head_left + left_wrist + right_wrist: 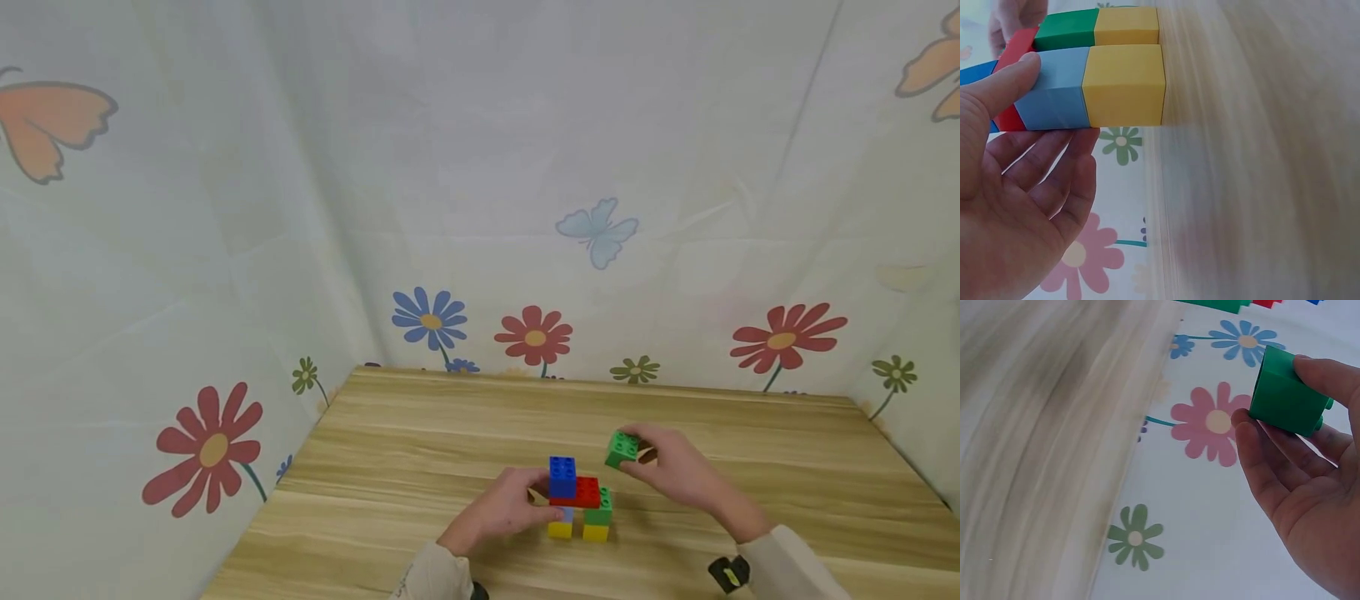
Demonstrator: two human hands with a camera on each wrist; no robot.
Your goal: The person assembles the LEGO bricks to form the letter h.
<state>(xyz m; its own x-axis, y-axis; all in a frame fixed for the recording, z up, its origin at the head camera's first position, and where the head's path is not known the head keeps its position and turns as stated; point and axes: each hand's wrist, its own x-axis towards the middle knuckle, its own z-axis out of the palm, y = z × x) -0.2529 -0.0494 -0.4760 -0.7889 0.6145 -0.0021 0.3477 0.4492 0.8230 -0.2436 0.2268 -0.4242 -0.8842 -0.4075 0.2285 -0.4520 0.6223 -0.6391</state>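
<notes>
On the table stands a small structure of toy building bricks. Two yellow bricks form its feet, topped by a light blue brick and a green brick. A red brick bridges these two, and a blue brick sits on its left end. My left hand grips the structure's left side, thumb on the light blue brick and fingers behind. To the right and above the structure, my right hand pinches a loose green brick between thumb and fingers, studs up, apart from the structure.
The wooden table extends around the structure. Behind and to the left hangs a pale curtain printed with flowers and butterflies. A black strap piece shows by the right sleeve.
</notes>
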